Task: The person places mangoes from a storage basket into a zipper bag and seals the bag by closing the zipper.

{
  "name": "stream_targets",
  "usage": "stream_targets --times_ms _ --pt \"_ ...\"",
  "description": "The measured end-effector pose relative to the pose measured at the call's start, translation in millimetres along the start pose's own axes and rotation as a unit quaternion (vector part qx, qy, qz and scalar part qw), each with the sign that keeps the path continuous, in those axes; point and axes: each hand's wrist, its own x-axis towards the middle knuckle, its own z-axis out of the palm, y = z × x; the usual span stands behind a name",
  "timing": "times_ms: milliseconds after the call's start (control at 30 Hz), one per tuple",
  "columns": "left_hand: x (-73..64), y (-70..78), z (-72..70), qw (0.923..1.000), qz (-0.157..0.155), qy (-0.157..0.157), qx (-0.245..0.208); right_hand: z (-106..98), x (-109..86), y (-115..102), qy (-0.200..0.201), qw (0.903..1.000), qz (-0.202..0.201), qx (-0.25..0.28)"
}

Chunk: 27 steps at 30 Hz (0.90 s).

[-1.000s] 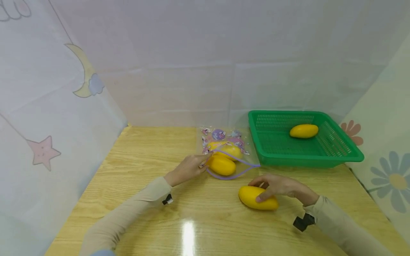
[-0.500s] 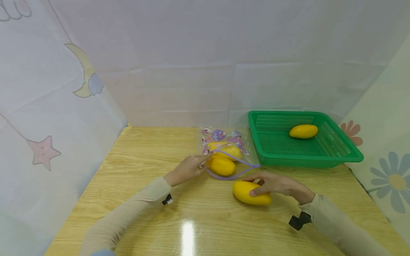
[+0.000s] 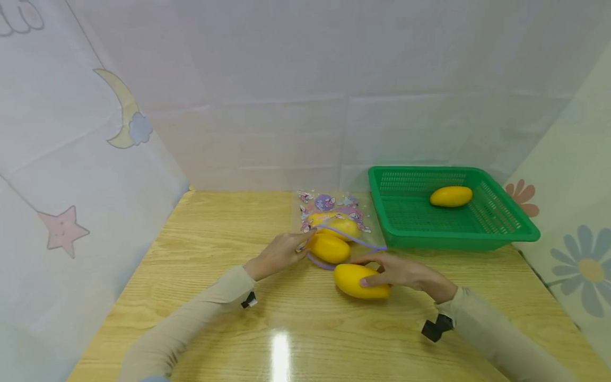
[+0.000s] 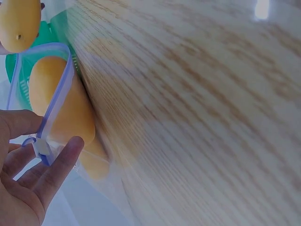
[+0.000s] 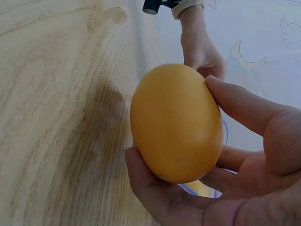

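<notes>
Desk (image 3: pixel 363 339), one, carrying all that follows. Basket (image 3: pixel 463 235), one, place unaltered, near 3 o'clock as read from the middle of the bag (image 3: pixel 325 202) in the head view; one spare mango (image 3: pixel 451 197) inside, toward the basket's own 1 o'clock. Bag itself, one, lying with its spread mouth toward me, position unaltered. My left grip (image 3: pixel 279 253), at 8 o'clock, pinching the bag's lip beside the slider (image 4: pixel 42 147); no shift over the last second. My right grip (image 3: pixel 398 271), at 4 o'clock, thumb and fingers curled round the held mango (image 3: pixel 355 281). Change of record: within that second I have brought this mango toward 10 o'clock, so it sits at 5 o'clock, just beside the mouth and outside it; I judge it nearly lined up with the gap. Bagged mangoes (image 3: pixel 329 248), at least two; the print obscures the exact count. Materials, same order: desk, pale wood-grain top with glossy sheen; basket, green plastic, rectangular, flared rim, perforated walls; bag, clear pliable film, purple and pink printed figures, lilac seal edge; mangoes, yellow, elongated, smooth-skinned, the held one faintly specked; slider, small, whitish, by my left thumb.
</notes>
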Motion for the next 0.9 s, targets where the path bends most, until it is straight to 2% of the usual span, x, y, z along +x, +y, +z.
stream_targets --times_ms 100,467,600,900 --pt "-0.2 0.0 0.8 1.0 0.003 -0.002 0.001 2 4.3 1 0.02 0.9998 -0.003 0.003" --pt "-1.1 0.8 0.0 0.9999 -0.015 -0.003 -0.003 11 21.3 3 0.065 0.9979 -0.003 0.004" --pt "-1.0 0.7 0.7 0.9999 -0.017 0.0 0.0 16 26.7 1 0.086 0.9962 0.007 0.005" --pt "-0.8 0.4 0.5 0.9999 -0.011 0.002 0.0 17 29.6 2 0.073 0.9953 0.023 0.059"
